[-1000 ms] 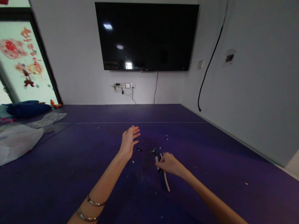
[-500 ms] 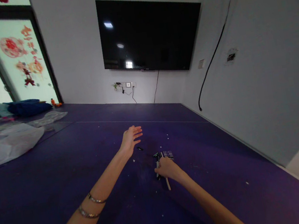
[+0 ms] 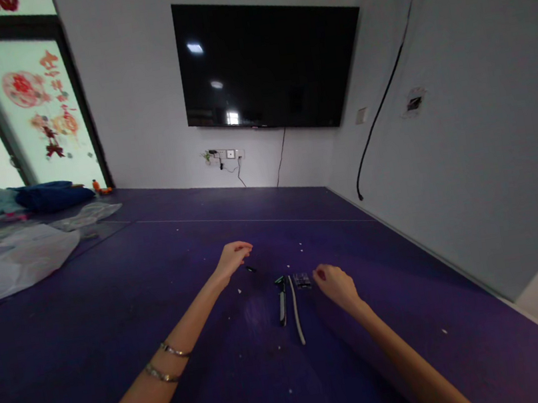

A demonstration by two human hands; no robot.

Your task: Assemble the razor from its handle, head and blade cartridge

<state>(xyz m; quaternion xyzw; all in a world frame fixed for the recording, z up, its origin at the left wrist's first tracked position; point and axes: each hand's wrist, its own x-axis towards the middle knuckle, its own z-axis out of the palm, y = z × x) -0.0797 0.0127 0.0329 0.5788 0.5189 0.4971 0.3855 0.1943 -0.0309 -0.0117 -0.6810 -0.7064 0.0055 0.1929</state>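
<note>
On the purple floor lies what looks like a razor, with a dark green head and a grey and black handle. A pale, slightly bent strip runs beside it on the right. Past the strip's upper end is a small clear-and-black packet. My right hand is curled closed just right of that packet, with nothing visible in it. My left hand has its fingers bent and drawn together, and no object shows in it. Close below its fingertips is a small black piece.
White scraps dot the purple floor. At the left are clear plastic sheeting and a dark blue cloth bundle. A television hangs on the far wall, and a black cable dangles along the right wall.
My right hand has let go of the razor and pale strip and moved right, leaving them on the floor. My left hand has come down slightly, its spread fingers now drawn together.
</note>
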